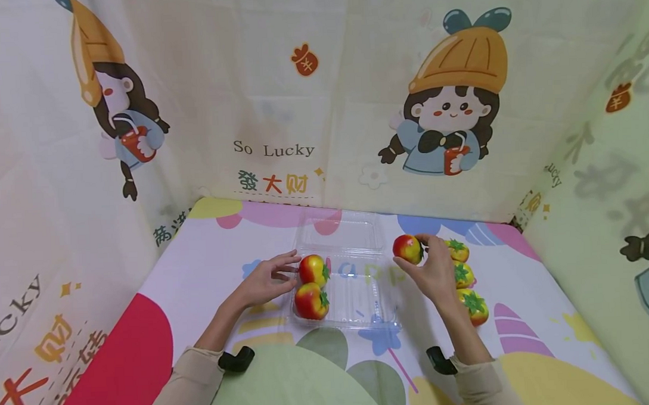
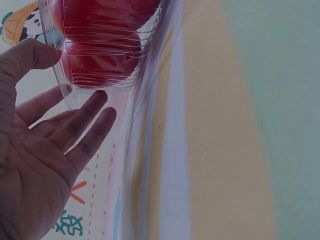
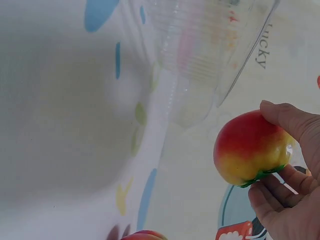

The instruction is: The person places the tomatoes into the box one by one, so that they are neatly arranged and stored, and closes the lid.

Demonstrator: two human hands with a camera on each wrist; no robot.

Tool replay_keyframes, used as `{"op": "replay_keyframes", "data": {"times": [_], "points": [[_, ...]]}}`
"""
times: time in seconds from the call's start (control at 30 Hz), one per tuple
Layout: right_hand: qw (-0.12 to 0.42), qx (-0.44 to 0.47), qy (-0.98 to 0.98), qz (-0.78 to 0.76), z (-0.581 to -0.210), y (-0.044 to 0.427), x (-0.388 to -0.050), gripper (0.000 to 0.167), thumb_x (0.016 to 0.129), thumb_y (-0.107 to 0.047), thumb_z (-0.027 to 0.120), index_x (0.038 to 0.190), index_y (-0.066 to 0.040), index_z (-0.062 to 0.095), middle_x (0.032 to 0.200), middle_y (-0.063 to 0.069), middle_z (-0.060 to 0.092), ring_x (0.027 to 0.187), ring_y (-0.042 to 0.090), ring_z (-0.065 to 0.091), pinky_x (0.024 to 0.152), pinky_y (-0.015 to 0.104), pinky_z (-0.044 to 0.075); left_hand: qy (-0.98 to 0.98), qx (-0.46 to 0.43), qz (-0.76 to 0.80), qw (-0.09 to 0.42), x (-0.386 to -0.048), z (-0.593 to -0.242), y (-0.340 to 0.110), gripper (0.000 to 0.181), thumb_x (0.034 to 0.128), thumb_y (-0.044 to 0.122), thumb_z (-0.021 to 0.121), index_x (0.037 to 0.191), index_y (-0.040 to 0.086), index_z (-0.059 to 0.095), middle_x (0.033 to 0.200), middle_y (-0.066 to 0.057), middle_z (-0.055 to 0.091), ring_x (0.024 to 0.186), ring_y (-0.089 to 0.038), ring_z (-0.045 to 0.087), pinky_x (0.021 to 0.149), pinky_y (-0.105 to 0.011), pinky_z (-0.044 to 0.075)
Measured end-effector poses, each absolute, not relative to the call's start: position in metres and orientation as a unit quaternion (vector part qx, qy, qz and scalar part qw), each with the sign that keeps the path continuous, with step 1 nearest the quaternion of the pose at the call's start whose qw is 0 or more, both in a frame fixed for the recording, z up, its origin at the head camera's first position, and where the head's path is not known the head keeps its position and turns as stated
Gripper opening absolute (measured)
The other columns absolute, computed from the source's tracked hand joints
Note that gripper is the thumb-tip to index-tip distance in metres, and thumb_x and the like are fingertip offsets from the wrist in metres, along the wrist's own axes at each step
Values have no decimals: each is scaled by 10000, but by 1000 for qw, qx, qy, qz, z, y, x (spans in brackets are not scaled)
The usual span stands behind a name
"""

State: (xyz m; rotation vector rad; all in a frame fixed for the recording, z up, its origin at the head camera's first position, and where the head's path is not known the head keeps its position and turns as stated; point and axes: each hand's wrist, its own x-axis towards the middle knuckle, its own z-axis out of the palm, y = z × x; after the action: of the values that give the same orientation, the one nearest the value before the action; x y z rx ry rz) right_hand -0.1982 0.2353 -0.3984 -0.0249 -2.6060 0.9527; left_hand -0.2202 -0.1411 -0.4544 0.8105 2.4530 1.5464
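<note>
The right hand pinches a round red-yellow fruit, seemingly mid-transfer. Placing calls for reaching the clear plastic box beside the spread, empty left hand.

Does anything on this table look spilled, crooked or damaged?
Nothing stands out. The right hand holds one persimmon-like fruit, two fruits sit in the open clear plastic box, and three others form a row rightward. No spill or damage shows.

cartoon-printed backdrop, colourful patterned tablecloth
</note>
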Motion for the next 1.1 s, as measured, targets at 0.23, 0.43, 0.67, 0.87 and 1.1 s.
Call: {"op": "replay_keyframes", "data": {"times": [0.23, 0.43, 0.67, 0.87, 1.1], "points": [[181, -1, -921, 345, -393, 227, -191, 678, 815, -201, 862, 1362, -3, 514, 1323, 208, 547, 1223, 391, 507, 1020, 578, 502, 813, 267, 514, 65, -220, -454, -141, 558, 940, 125, 716, 1465, 42, 545, 1604, -174, 406, 1220, -340, 643, 1003, -448, 556], [168, 2, -921, 352, -390, 220, -186, 705, 811, -199, 865, 1383, -10, 499, 1369, 207, 525, 1249, 391, 514, 1009, 573, 520, 815, 264, 512, 66, -219, -453, -141, 567, 939, 138, 720, 1471, 57, 543, 1608, -163, 405, 1224, -336, 641, 1000, -448, 558], [163, 17, -921, 353, -389, 213, -184, 718, 812, -257, 867, 1385, -32, 496, 1381, 187, 524, 1228, 372, 549, 973, 545, 556, 815, 265, 511, 65, -219, -453, -141, 565, 939, 130, 719, 1471, 54, 542, 1606, -162, 407, 1224, -336, 642, 1000, -450, 558], [165, 28, -923, 346, -389, 207, -183, 734, 803, -286, 874, 1387, -42, 502, 1369, 178, 537, 1202, 362, 576, 944, 521, 579, 815, 267, 510, 65, -220, -454, -141, 561, 940, 124, 717, 1468, 49, 544, 1606, -162, 407, 1224, -336, 642, 1000, -443, 558], [167, 44, -921, 349, -388, 198, -184, 703, 790, -280, 883, 1350, -45, 528, 1319, 168, 557, 1163, 338, 580, 933, 509, 583, 815, 266, 511, 63, -219, -454, -142, 558, 936, 128, 722, 1462, 50, 552, 1602, -168, 412, 1219, -338, 645, 997, -438, 560]]}}
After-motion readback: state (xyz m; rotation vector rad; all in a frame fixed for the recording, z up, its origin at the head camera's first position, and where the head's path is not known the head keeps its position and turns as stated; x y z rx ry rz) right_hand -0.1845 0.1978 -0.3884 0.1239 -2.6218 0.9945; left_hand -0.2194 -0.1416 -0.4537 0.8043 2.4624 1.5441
